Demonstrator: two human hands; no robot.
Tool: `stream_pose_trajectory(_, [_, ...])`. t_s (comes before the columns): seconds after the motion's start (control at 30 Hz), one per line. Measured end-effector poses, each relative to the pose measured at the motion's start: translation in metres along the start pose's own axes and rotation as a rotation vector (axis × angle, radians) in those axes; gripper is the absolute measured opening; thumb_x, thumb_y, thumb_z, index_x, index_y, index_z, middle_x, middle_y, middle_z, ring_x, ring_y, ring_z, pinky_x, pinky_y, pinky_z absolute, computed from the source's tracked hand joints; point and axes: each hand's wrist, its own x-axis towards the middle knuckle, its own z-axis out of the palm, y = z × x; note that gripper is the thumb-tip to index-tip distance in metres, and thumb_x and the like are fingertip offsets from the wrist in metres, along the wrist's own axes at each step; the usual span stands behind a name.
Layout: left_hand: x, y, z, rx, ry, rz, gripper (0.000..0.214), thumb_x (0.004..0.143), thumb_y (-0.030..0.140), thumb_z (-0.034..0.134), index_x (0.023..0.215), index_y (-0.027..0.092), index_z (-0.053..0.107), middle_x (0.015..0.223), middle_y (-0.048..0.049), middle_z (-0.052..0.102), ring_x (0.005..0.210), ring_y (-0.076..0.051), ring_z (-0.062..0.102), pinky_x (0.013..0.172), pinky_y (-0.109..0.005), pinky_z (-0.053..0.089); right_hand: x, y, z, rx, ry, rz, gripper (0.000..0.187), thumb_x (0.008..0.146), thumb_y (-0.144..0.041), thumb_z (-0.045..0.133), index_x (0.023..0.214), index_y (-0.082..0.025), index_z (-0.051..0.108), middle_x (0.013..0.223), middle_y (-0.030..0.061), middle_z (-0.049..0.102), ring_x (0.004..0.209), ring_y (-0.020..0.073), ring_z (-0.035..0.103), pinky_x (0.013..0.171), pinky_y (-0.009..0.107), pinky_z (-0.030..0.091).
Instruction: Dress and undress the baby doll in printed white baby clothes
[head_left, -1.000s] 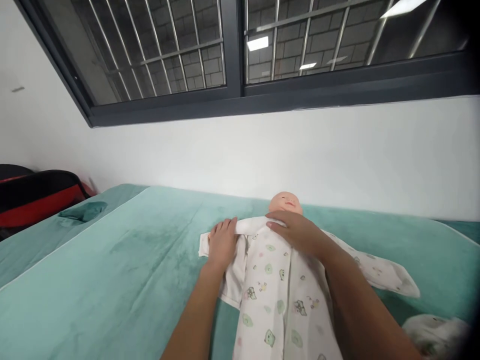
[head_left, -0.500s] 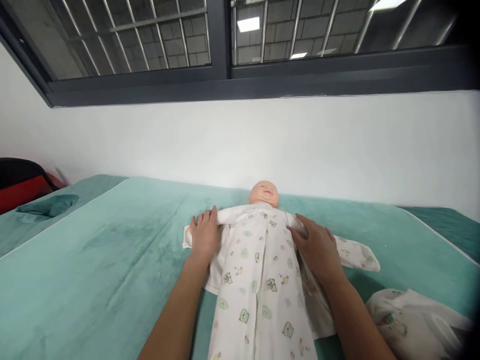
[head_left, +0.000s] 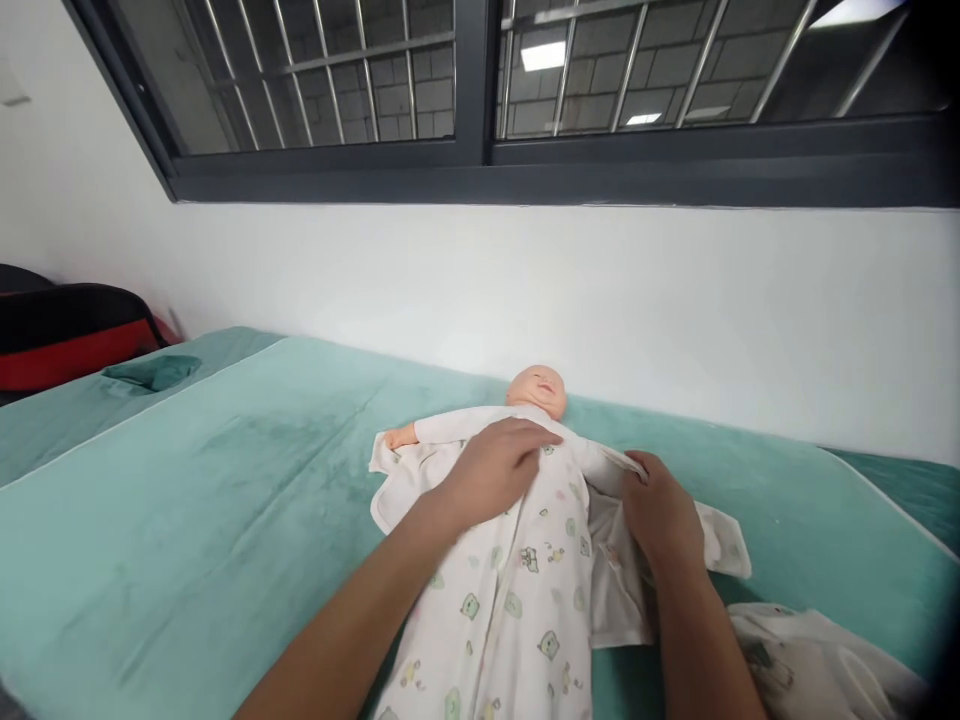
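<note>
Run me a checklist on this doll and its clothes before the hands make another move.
1. Doll's head uncovered: ok, lying face up.
2. Left hand at the garment: ok, it lies over the chest of the printed garment; whether it grips is unclear.
3. Right hand on cloth: ok, fingers closed on white cloth beside it.
4. Doll's hand at picture left visible: ok, bare beyond the white sleeve.
5. Doll's other hand visible: not ok, hidden.
6. Printed garment's lower end straight: cannot tell, out of frame.
</note>
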Motion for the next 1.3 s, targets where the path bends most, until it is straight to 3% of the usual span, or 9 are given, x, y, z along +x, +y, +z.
stream_pose_trajectory(0.13, [0.046, 0.022, 0.027, 0.373, -0.329, 0.103, 0.033, 0.090, 0.016, 0.046, 0.115, 0.024, 0.066, 0.117, -0.0045, 0.069, 0.114, -0.024, 0.059, 0.110, -0.052, 0.034, 0.003, 0.000, 0.003, -0.037, -0.027, -0.001, 0.042, 0.093, -0.045, 0.032, 0.120, -0.025, 0.057, 0.119, 0.0107, 0.068, 0.105, 0.0308, 0.063, 0.077, 0.036, 0.040])
stream_pose_trajectory(0.27, [0.090, 0.029, 0.061, 0.576, -0.657, 0.031, 0.025, 0.082, 0.017, 0.057, 0.104, 0.015, 0.069, 0.116, -0.0142, 0.068, 0.105, -0.029, 0.063, 0.090, -0.046, 0.048, 0.008, 0.001, 0.003, -0.059, -0.074, -0.010, 0.046, 0.092, -0.054, 0.031, 0.117, -0.026, 0.058, 0.116, 0.0105, 0.069, 0.103, 0.0308, 0.064, 0.075, 0.036, 0.040])
stream_pose_trajectory(0.37, [0.106, 0.033, 0.081, 0.580, -0.774, -0.038, 0.023, 0.082, 0.022, 0.063, 0.101, 0.016, 0.071, 0.117, -0.0152, 0.069, 0.109, -0.033, 0.062, 0.095, -0.054, 0.045, 0.011, 0.004, 0.004, -0.031, -0.142, -0.001, 0.046, 0.092, -0.054, 0.031, 0.115, -0.027, 0.059, 0.115, 0.0101, 0.070, 0.102, 0.0305, 0.064, 0.074, 0.035, 0.041])
stream_pose_trajectory(0.53, [0.104, 0.029, 0.082, 0.575, -0.746, -0.032, 0.026, 0.080, 0.025, 0.066, 0.104, 0.017, 0.070, 0.118, -0.0154, 0.069, 0.111, -0.035, 0.060, 0.095, -0.057, 0.042, 0.016, 0.009, 0.002, 0.003, -0.168, -0.040, 0.048, 0.093, -0.052, 0.027, 0.108, -0.025, 0.064, 0.114, 0.0126, 0.070, 0.101, 0.0309, 0.064, 0.076, 0.036, 0.042])
stream_pose_trajectory(0.73, [0.088, 0.017, 0.039, 0.610, -0.545, 0.093, 0.025, 0.083, 0.017, 0.055, 0.108, 0.015, 0.062, 0.108, -0.0141, 0.066, 0.099, -0.028, 0.061, 0.078, -0.044, 0.048, 0.019, 0.018, -0.008, 0.108, -0.154, -0.015, 0.045, 0.089, -0.054, 0.034, 0.090, -0.022, 0.066, 0.102, 0.0140, 0.073, 0.090, 0.0284, 0.065, 0.073, 0.035, 0.043])
stream_pose_trajectory(0.87, [0.082, 0.011, 0.013, 0.610, -0.463, 0.083, 0.028, 0.079, 0.014, 0.054, 0.106, 0.017, 0.059, 0.103, -0.0105, 0.065, 0.094, -0.026, 0.061, 0.073, -0.039, 0.048, 0.023, 0.027, -0.009, 0.344, -0.124, 0.016, 0.042, 0.081, -0.054, 0.048, 0.090, -0.020, 0.069, 0.099, 0.0125, 0.074, 0.089, 0.0276, 0.066, 0.071, 0.033, 0.046])
stream_pose_trajectory(0.97, [0.080, 0.008, 0.002, 0.594, -0.424, 0.049, 0.029, 0.077, 0.014, 0.053, 0.106, 0.018, 0.057, 0.103, -0.0088, 0.065, 0.095, -0.026, 0.061, 0.075, -0.041, 0.049, 0.022, 0.031, -0.010, 0.631, -0.140, 0.143, 0.048, 0.072, -0.057, 0.060, 0.099, -0.018, 0.071, 0.094, 0.0097, 0.075, 0.082, 0.0268, 0.068, 0.063, 0.031, 0.048])
stream_pose_trajectory(1.1, [0.079, 0.007, -0.003, 0.586, -0.409, 0.002, 0.030, 0.077, 0.013, 0.053, 0.106, 0.018, 0.057, 0.105, -0.0095, 0.065, 0.096, -0.027, 0.061, 0.077, -0.041, 0.049, 0.015, 0.030, -0.014, 0.983, -0.233, 0.322, 0.065, 0.061, -0.054, 0.075, 0.114, -0.018, 0.066, 0.079, 0.0042, 0.075, 0.061, 0.0234, 0.066, 0.051, 0.030, 0.048])
stream_pose_trajectory(1.3, [0.078, 0.002, -0.003, 0.542, -0.404, -0.024, 0.026, 0.077, 0.015, 0.054, 0.102, 0.019, 0.057, 0.101, -0.0087, 0.065, 0.091, -0.025, 0.063, 0.074, -0.038, 0.049, 0.016, 0.040, -0.006, 1.172, -0.258, 0.402, 0.075, 0.048, -0.034, 0.084, 0.120, -0.025, 0.063, 0.076, -0.0006, 0.074, 0.052, 0.0188, 0.062, 0.046, 0.028, 0.047])
